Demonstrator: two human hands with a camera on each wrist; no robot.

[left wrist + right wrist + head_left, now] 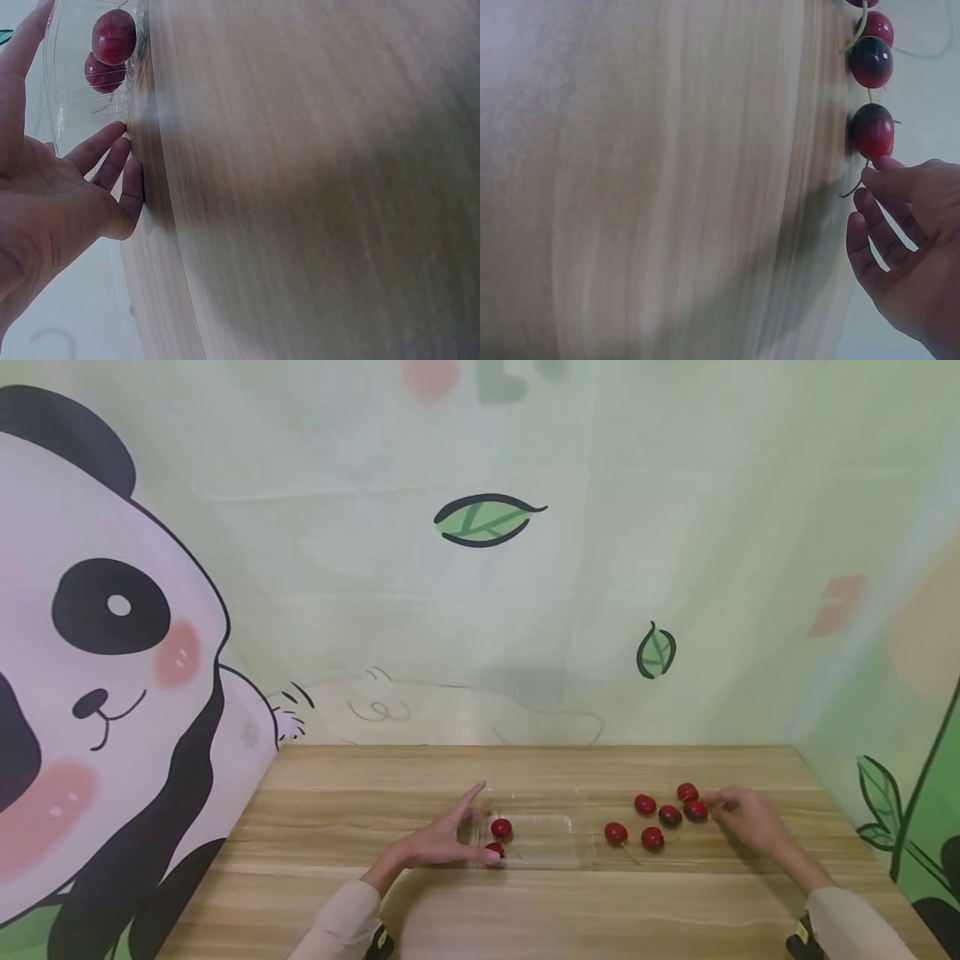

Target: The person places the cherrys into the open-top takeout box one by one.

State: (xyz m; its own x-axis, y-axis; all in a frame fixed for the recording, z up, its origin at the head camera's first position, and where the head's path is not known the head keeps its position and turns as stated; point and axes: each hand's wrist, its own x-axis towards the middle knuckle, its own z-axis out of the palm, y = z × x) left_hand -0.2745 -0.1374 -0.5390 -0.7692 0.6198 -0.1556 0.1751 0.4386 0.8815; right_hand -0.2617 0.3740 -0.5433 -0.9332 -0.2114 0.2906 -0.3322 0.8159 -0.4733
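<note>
A clear plastic box [555,860] lies on the table with two red cherries [502,829] in its left end. My left hand [450,839] spans that end, thumb along the near rim and index finger at the far corner, holding the box. In the left wrist view its other fingers [133,191] bend down by the end wall. To the right of the box lies a loose group of several cherries [652,838]. My right hand [750,818] is at the group's right side, thumb and index fingertips pinching a dark red cherry [873,131] at its stem end.
The wood-grain table [525,914] reaches back to a printed cloth backdrop [337,568] with a panda and leaves. One cherry [616,834] with a long stem lies nearest the box's right end. Another cherry [687,792] sits right behind the pinched one.
</note>
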